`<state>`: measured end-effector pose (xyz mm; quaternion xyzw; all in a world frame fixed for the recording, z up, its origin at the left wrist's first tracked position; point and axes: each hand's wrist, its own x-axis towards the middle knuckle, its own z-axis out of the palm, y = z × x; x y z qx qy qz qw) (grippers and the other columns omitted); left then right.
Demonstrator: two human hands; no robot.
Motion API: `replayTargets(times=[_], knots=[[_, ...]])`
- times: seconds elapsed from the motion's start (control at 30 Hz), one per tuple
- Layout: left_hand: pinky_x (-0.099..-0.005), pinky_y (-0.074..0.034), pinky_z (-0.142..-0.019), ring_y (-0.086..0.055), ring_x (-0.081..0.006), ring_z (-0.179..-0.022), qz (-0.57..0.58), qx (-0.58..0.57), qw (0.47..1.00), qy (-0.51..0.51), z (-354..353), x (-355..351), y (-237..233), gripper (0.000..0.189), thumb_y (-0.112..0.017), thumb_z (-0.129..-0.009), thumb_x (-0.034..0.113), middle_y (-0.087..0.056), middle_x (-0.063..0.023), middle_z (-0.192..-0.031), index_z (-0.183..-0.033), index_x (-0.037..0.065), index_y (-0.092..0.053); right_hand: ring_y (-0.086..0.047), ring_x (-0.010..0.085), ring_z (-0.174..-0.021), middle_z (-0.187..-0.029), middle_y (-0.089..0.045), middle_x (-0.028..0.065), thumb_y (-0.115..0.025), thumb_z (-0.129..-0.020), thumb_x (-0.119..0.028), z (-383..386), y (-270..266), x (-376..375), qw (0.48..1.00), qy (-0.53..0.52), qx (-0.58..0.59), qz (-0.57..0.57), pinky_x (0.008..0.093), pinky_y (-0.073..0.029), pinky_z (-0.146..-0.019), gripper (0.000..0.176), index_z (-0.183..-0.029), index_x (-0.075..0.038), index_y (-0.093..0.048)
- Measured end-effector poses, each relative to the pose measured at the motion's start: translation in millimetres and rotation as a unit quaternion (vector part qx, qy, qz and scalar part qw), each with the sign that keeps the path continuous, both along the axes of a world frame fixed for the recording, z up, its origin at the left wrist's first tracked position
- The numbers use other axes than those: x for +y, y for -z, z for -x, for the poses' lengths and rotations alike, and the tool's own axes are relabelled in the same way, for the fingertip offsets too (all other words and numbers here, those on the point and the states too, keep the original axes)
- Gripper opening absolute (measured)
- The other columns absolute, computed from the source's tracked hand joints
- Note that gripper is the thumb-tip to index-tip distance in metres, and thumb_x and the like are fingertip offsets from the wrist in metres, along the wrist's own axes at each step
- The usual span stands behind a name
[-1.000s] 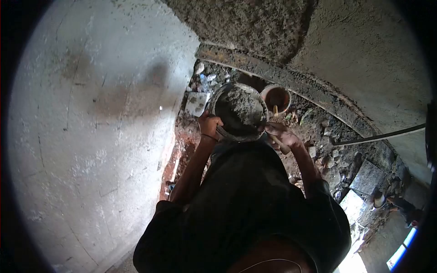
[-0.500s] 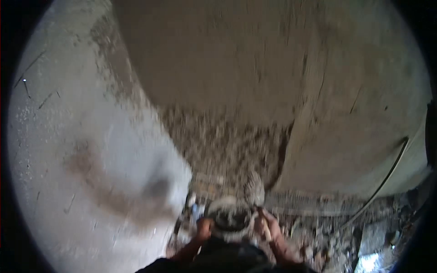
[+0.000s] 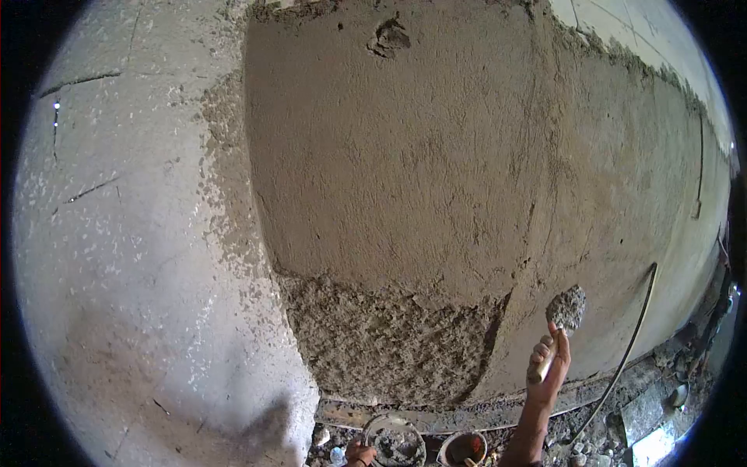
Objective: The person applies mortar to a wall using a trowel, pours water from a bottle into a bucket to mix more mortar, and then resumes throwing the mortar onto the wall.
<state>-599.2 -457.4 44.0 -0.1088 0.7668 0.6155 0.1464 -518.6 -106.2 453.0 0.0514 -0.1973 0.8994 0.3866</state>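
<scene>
My right hand [image 3: 549,364] is raised in front of the wall, its fingers wrapped round the wooden handle of a trowel [image 3: 538,372]. Grey wet mortar [image 3: 567,307] covers the blade, which points upward. Low in the view, my left hand [image 3: 359,453] grips the left rim of a round container [image 3: 422,449] with more mortar inside. The wall ahead has a smooth brown plastered area [image 3: 389,156], with a rough patch of mortar [image 3: 389,342] beneath it.
A second round container [image 3: 442,450] with something reddish inside stands right of the first. A pale wall [image 3: 140,272] adjoins at left. A thin hose or rod [image 3: 632,342] leans at right. Rubble and a flat sheet [image 3: 644,412] lie at lower right.
My right hand has lifted the trowel from beside the container, up and to the right. The view has tilted upward, showing more wall. My left hand stays at the container.
</scene>
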Motion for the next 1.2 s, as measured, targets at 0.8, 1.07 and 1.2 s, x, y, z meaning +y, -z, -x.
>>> replayTargets(times=[0.8, 1.07, 1.2], knots=[[-0.0294, -0.040, -0.048, -0.051, -0.0141, -0.054, 0.052, -0.001, 0.995, 0.083, -118, -217, 37, 0.019, -0.061, -0.057, 0.002, -0.053, -0.0036, -0.060, -0.075, 0.003, -0.055, -0.060, 0.0331, -0.073, -0.077, -0.061, 0.0152, -0.054, -0.074, -0.020, -92, 438, -270, 0.156, -0.370, -0.196, -0.894, 0.0425, -0.048, -0.063, 0.017, -0.083, -0.007, -0.061], [-0.0265, -0.039, -0.050, -0.049, -0.0120, -0.056, -0.156, -0.011, 0.988, 0.007, -109, -264, 28, 0.025, -0.053, -0.052, -0.009, -0.056, 0.0017, -0.068, -0.074, 0.003, -0.055, -0.059, 0.0319, -0.062, -0.068, -0.058, 0.0143, -0.052, -0.073, -0.018, -138, 366, -322, 0.407, -0.192, -0.245, -0.859, 0.0418, -0.046, -0.054, 0.014, -0.073, -0.004, -0.055], [-0.0282, -0.040, -0.054, -0.050, -0.0135, -0.060, 0.073, 0.262, 0.928, 0.253, -79, -282, 61, 0.021, -0.055, -0.050, -0.005, -0.056, 0.0013, -0.067, -0.070, 0.004, -0.055, -0.055, 0.0403, -0.064, -0.072, -0.059, 0.0189, -0.049, -0.081, -0.022, -136, 346, -327, 0.553, -0.145, -0.380, -0.727, 0.0453, -0.045, -0.058, 0.023, -0.097, -0.006, -0.053]])
